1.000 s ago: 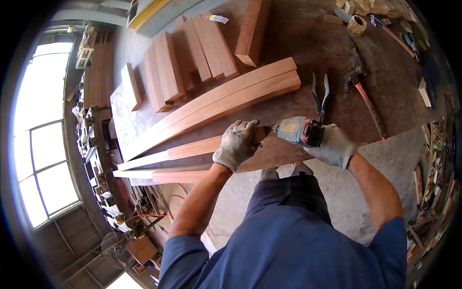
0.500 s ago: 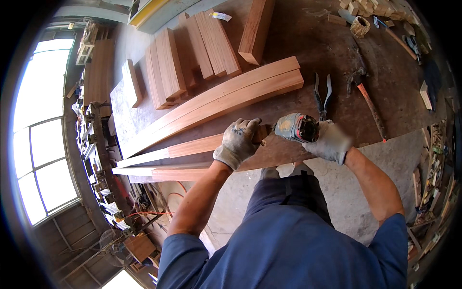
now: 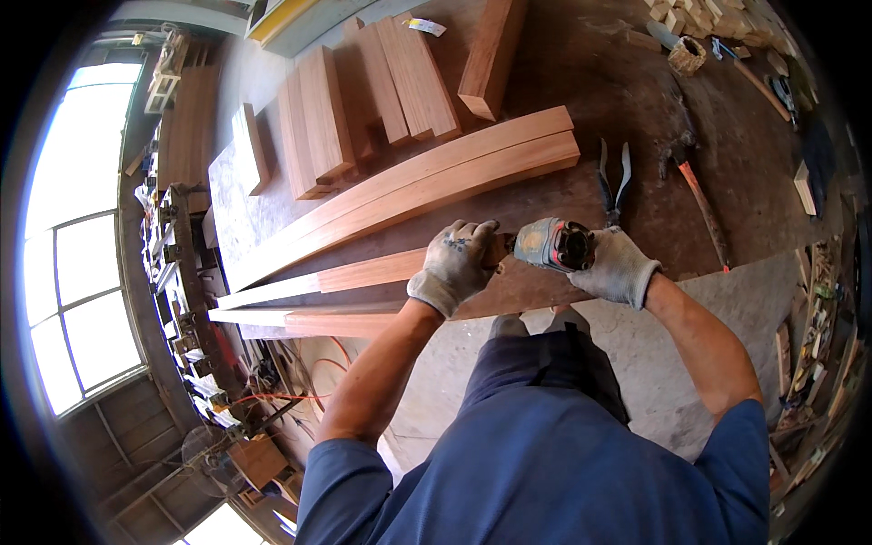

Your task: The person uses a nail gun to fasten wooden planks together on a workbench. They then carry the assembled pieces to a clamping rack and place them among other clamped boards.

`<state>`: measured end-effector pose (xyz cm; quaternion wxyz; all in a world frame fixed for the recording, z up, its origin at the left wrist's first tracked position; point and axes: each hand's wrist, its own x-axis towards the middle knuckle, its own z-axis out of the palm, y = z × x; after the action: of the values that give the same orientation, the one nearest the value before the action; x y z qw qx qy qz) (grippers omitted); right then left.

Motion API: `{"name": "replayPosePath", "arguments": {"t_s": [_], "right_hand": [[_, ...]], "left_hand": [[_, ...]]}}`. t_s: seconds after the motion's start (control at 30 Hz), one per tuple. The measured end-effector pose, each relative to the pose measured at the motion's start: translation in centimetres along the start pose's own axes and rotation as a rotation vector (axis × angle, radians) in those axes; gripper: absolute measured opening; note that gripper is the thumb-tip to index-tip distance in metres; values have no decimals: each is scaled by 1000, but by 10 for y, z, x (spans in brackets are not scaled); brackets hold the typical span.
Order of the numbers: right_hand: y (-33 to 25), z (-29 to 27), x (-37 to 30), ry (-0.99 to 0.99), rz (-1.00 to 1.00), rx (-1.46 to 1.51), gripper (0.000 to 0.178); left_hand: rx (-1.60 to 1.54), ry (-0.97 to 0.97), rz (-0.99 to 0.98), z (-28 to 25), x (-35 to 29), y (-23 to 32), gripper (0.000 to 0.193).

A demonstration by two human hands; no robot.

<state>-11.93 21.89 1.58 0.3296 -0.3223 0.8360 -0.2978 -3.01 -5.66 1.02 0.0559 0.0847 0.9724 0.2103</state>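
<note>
In a pale work glove, my left hand (image 3: 454, 265) is wrapped around the right end of a long reddish wooden strip (image 3: 377, 271) near the bench's front edge. My right hand (image 3: 619, 266), gloved too, grips a worn power drill (image 3: 538, 243) by its handle. The drill lies level and points left at the strip's end. Its tip is close to that end; whether it has entered the wood I cannot tell. Below this strip, another wooden strip (image 3: 341, 324) runs along the bench edge. Just beyond the drill lie pliers (image 3: 614, 193) with their handles spread.
Two long curved boards (image 3: 427, 186) lie behind the strips on the brown bench (image 3: 745, 191). Farther back are several short planks (image 3: 318, 118) and a thick block (image 3: 490, 64). A hammer (image 3: 704, 213) with an orange-marked handle rests at right. Small offcuts (image 3: 695, 16) are heaped at the far right.
The drill and my right hand have moved slightly left, closer to the strip's end. My left hand keeps its hold on the strip. The whole view has shifted a little.
</note>
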Motion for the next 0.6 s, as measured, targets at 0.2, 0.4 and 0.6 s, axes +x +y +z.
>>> {"name": "replayPosePath", "arguments": {"t_s": [0.2,0.4,0.6], "right_hand": [[5,7,3,-1,-11,2,21],[10,9,5,13,-53,-27,20],[3,4,6,-21,-21,-81,20]], "left_hand": [[10,-14,-8,1,0,0,58],[13,-16,-5,1,1,0,58],[12,0,7,5,0,-2,55]]}}
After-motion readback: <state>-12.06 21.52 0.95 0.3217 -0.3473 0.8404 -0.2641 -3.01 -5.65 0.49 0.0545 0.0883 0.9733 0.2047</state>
